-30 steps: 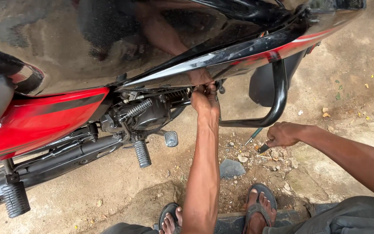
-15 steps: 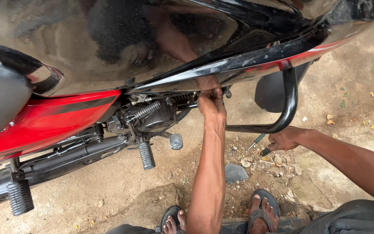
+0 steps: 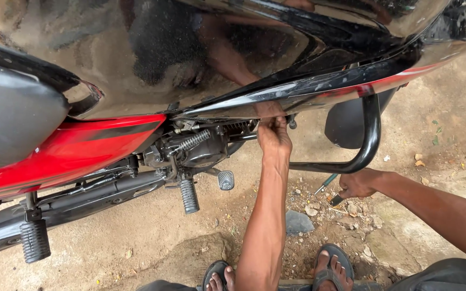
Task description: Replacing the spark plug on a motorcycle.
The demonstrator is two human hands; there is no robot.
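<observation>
Left hand (image 3: 274, 137) reaches under the motorcycle tank (image 3: 200, 59) at the engine (image 3: 200, 148), fingers curled, likely pinching a small part, hidden; right hand (image 3: 358, 184) fisted on screwdriver (image 3: 326, 183) near ground; best keep wrist steady, work by feel

Soft, even daylight fills the frame, with no hard shadows on the dirt ground (image 3: 152, 231). The glossy black tank (image 3: 200, 54) across the top acts as a dark mirror, carrying pale glare patches at the upper left and a dim reflection of the arm. Under the motorcycle the engine (image 3: 200, 148) sits in deep shade. Focus is sharp throughout; the wide lens bends lines toward the edges.
</observation>
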